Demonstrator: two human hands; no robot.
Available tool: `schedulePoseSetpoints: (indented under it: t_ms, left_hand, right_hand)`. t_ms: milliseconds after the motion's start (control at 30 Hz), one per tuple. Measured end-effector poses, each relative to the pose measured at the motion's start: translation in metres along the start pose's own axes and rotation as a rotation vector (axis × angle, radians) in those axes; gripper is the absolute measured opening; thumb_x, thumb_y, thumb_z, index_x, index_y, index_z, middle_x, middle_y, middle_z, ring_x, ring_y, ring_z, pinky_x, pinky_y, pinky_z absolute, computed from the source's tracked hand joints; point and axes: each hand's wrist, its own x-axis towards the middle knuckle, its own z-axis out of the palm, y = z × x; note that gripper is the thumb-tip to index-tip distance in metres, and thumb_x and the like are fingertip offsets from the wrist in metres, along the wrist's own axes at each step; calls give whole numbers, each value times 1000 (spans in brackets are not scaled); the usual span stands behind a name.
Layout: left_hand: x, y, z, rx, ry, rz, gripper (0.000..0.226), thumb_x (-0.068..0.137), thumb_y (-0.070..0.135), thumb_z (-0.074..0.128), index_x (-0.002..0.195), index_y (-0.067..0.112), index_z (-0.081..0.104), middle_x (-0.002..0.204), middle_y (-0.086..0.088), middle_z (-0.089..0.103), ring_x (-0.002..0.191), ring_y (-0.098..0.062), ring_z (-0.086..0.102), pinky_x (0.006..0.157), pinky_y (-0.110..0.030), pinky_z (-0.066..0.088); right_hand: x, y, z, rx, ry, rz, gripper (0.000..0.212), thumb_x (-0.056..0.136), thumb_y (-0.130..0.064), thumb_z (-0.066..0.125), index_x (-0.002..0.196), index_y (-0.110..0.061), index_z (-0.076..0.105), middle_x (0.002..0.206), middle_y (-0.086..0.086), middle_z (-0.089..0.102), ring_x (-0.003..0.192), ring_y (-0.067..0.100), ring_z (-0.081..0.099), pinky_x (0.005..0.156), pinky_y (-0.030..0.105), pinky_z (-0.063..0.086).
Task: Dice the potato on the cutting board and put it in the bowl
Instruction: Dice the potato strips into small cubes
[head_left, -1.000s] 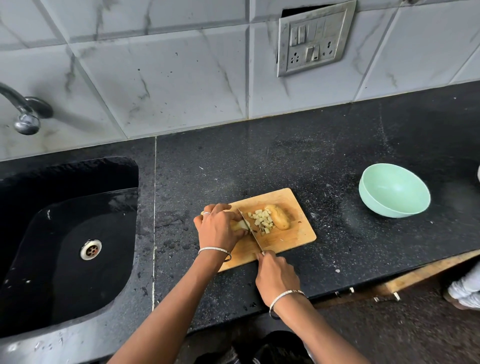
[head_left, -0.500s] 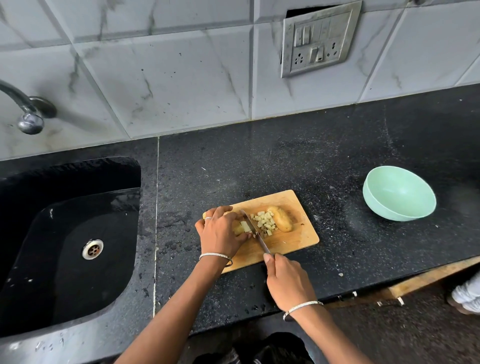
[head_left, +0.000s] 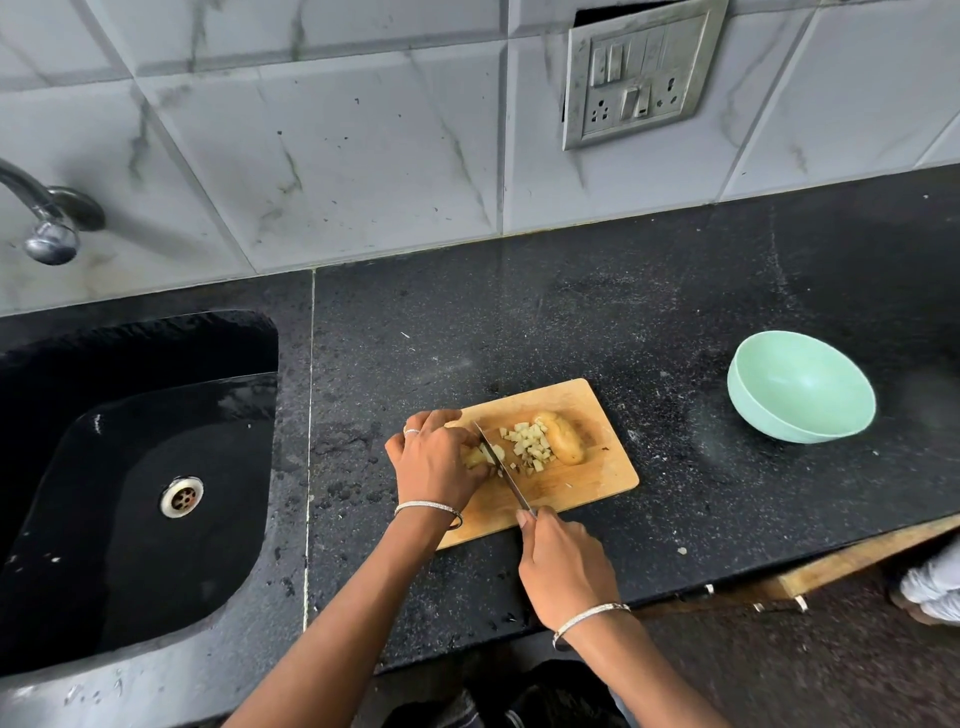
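Holding a potato chunk (head_left: 480, 456) down on the cutting board (head_left: 597, 478), left grip (head_left: 436, 462) curls over it. Right grip (head_left: 563, 566) is wrapped round the knife (head_left: 501, 470), blade on the chunk. Diced bits (head_left: 527, 447) and an uncut half (head_left: 563, 439) sit at its 3 o'clock. The green bowl (head_left: 753, 410) is well apart, at the board's 2 o'clock.

A home kitchen — black granite counter (head_left: 597, 312) with a sunken sink (head_left: 140, 493) and tap (head_left: 49, 218), marble-look wall tiles (head_left: 337, 156), a switch-and-socket plate (head_left: 639, 78) — wooden cutting board (head_left: 587, 483) out

no readable text, no labels, brand marks, numbers or signs on any surface
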Motion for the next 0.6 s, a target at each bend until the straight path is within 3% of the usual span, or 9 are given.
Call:
schedulePoseSetpoints:
  t_ms: [333, 600]
  left_hand:
    - [5, 3, -3, -21, -49, 3, 32, 67, 46, 79, 97, 35, 74, 134, 16, 53, 127, -16, 35, 93, -40, 27]
    - [2, 4, -3, -45, -3, -30, 28, 67, 47, 75, 90, 33, 74, 130, 13, 56, 124, -17, 38, 89, -39, 26]
  right_hand:
    - [10, -7, 3, 14, -73, 43, 38, 104, -40, 30, 104, -14, 57, 105, 11, 66, 99, 36, 64, 72, 39, 47]
    - [2, 5, 7, -203, 91, -38, 38, 104, -42, 25, 115, -17, 51, 101, 7, 69, 95, 31, 67, 64, 37, 45]
